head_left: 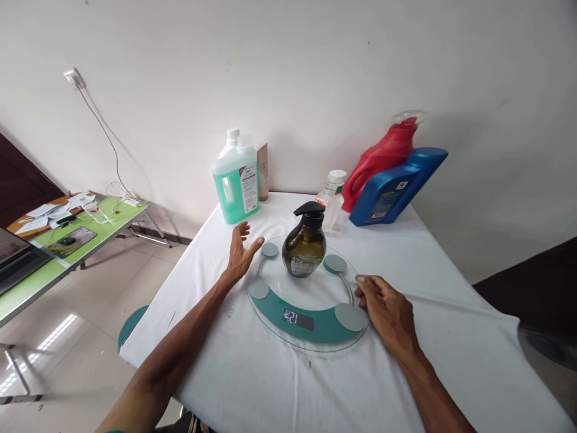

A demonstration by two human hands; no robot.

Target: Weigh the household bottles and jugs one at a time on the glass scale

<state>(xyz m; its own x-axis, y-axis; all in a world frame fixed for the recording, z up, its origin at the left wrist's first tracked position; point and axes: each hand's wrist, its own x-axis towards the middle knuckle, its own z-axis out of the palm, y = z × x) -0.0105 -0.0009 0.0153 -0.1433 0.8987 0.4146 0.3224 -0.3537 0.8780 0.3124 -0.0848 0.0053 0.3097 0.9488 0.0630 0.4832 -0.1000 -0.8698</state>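
Note:
A round glass bathroom scale (279,328) with a green band and a lit display lies on the white-covered table. On its glass stands a dark olive pump bottle (304,249) with a black pump head, upright. My left hand (242,251) is at the scale's left side, fingers spread, apart from the bottle and holding nothing. At the scale's right rim is my right hand (388,310), its fingers loosely bent and nothing visible in them. Whether its fingertips touch the glass I cannot tell.
Toward the wall stand a green-liquid jug (234,186), a beige tube (262,171), a clear bottle (333,201), a red jug (381,159) and a blue jug (396,189). A green table (106,219) with a laptop (20,261) is at left; a stool (130,325) shows beside the white tablecloth (455,337).

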